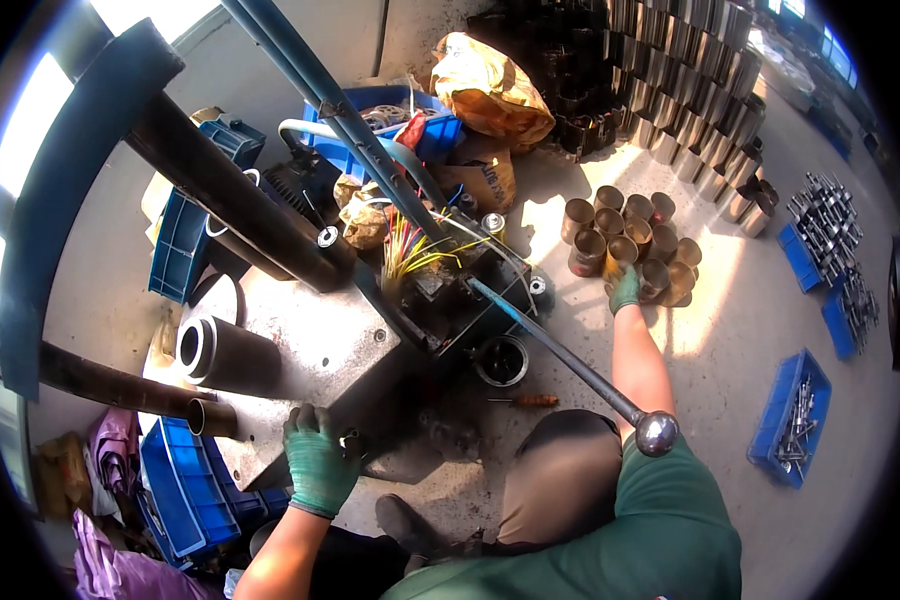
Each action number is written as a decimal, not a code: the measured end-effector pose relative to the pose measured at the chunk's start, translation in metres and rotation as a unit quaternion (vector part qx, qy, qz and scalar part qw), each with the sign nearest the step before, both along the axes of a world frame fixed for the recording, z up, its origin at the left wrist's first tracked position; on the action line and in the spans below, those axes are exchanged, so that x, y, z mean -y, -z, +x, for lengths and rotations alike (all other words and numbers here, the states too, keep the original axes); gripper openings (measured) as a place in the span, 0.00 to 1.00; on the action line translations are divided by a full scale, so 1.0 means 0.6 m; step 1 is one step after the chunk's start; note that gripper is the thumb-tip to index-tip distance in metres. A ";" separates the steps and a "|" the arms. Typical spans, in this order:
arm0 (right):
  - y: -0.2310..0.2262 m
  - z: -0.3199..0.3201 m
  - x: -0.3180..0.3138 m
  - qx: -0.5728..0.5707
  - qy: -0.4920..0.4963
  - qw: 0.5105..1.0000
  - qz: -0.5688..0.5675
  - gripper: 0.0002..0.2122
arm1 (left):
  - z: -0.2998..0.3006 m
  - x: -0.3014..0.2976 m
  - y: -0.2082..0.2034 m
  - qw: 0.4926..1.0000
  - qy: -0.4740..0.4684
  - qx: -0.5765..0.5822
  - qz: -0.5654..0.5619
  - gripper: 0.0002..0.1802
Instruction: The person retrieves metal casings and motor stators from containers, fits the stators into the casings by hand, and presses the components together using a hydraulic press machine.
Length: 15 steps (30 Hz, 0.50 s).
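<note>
My left hand (pixel 320 462), in a green glove with dark fingertips, rests open at the near edge of a metal machine table (pixel 315 345). A short metal sleeve (pixel 213 417) lies on its side at the table's left edge. Beyond it lies a thick dark cylinder (pixel 232 357) with a pale ring at its end. My right hand (pixel 624 288), gloved in green, reaches out to a cluster of open-topped metal sleeves (pixel 608 221) standing on the floor. Its fingers close on the rim of a near sleeve (pixel 623 249), partly hidden among the others.
A long lever with a ball knob (pixel 657 433) slants across the middle. Below the machine are a round container (pixel 501 361) and a wooden-handled tool (pixel 536 400). Blue bins of metal parts (pixel 790 418) stand right. Stacked sleeves (pixel 685 90) rise behind; blue crates (pixel 188 495) lie left.
</note>
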State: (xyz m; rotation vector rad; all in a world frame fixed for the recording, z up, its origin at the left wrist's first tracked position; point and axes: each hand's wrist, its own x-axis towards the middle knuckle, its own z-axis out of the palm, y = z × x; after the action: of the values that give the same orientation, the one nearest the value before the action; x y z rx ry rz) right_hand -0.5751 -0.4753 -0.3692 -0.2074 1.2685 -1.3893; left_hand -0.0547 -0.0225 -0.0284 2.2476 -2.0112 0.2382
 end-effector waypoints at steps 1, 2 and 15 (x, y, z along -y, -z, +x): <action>-0.002 0.003 -0.013 -0.001 -0.004 1.000 0.000 0.27 | 0.003 0.000 0.003 1.000 0.006 0.002 0.001 0.37; -0.008 0.015 -0.027 -0.017 -0.063 0.998 0.015 0.28 | 0.004 -0.001 -0.003 1.000 0.007 0.006 0.002 0.37; -0.434 0.272 -0.324 -0.533 -0.692 0.383 -0.301 0.22 | 0.018 -0.009 -0.057 0.998 -0.009 -0.048 0.033 0.29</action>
State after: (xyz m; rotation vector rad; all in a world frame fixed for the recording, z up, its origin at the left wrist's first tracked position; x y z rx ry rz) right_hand -0.4121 -0.2808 -0.1085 -2.3756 0.7347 0.1587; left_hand -0.0441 -0.0168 0.0055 2.2704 -1.9783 0.0649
